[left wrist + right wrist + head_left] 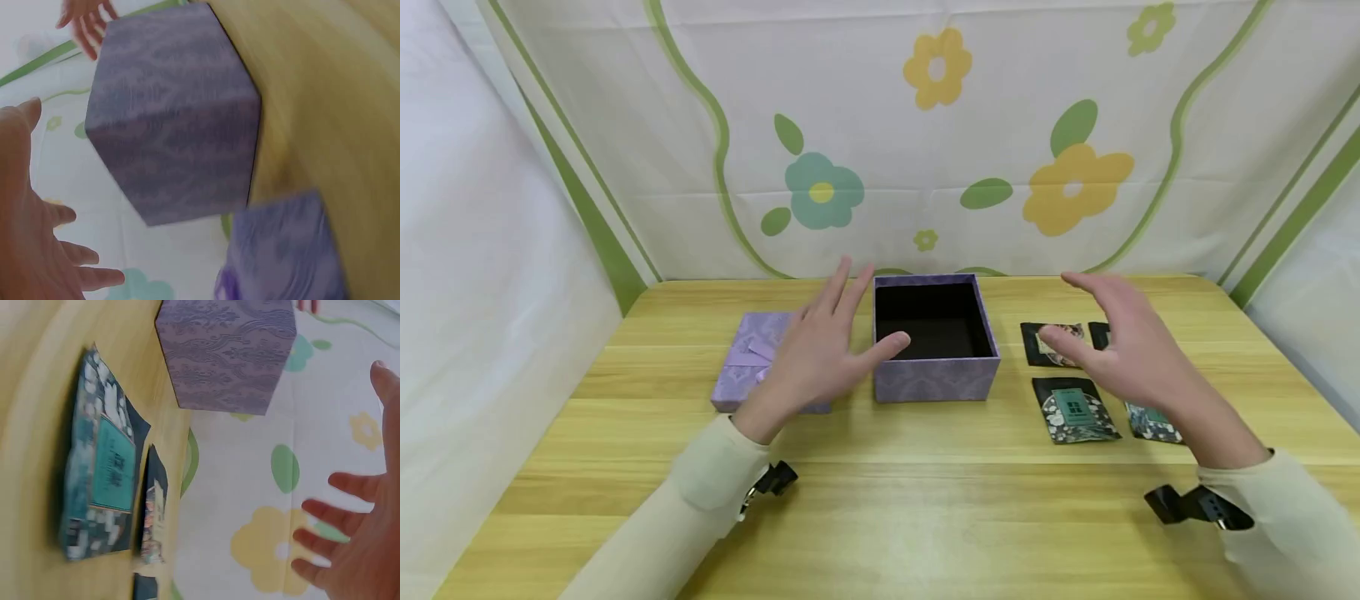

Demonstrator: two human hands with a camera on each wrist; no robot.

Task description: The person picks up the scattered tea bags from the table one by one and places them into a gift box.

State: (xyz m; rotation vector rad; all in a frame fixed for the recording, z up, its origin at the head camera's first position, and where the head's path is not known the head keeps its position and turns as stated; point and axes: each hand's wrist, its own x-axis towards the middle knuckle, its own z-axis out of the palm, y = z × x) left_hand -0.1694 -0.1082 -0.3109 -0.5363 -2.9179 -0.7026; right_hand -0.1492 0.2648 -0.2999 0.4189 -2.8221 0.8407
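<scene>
A purple patterned box (936, 380) stands uncovered on the table, its dark inside showing. My left hand (820, 354) hovers between this box and a flat purple lid with a ribbon bow (747, 354), hiding part of the lid; its fingers are spread and hold nothing. Over on the right, my right hand (1131, 354) is raised above several dark flowered sachets, fingers extended and nothing in its grasp. One sachet with a green label (1075, 410) lies nearest the box side. Behind it is another sachet (1036, 346); two more are partly covered by the right hand.
The wooden table (880, 517) ends at a white cloth backdrop (880, 125) printed with flowers, just behind the box. White cloth also hangs at both sides. A black wrist mount (1198, 507) sits on the right sleeve, and another (771, 483) on the left.
</scene>
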